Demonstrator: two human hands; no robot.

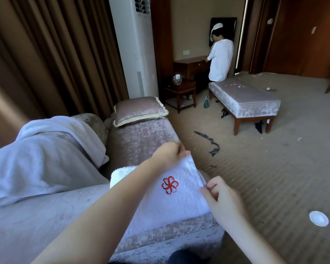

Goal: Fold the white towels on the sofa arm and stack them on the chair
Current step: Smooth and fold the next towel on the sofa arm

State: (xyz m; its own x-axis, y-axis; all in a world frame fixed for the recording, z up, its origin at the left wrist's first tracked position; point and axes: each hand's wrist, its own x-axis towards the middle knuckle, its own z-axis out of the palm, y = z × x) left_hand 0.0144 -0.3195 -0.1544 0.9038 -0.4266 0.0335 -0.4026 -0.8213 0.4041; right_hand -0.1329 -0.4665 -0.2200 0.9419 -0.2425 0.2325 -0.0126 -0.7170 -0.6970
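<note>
Sofa arm (pixel 160 239), mauve velvet: logo towel (pixel 175 202) lies flat on top. Sofa seat (pixel 137 141) beyond: fringed cushion (pixel 139 111) at far end, rumpled towel (pixel 46 159) draped left.

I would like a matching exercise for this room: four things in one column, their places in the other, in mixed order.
1 logo towel
2 fringed cushion
3 green bottle
4 white disc

A standing beside the bench
B on the sofa arm
C alone on the carpet, near right
D far end of the sofa

Pairs: 1-B, 2-D, 3-A, 4-C
</note>
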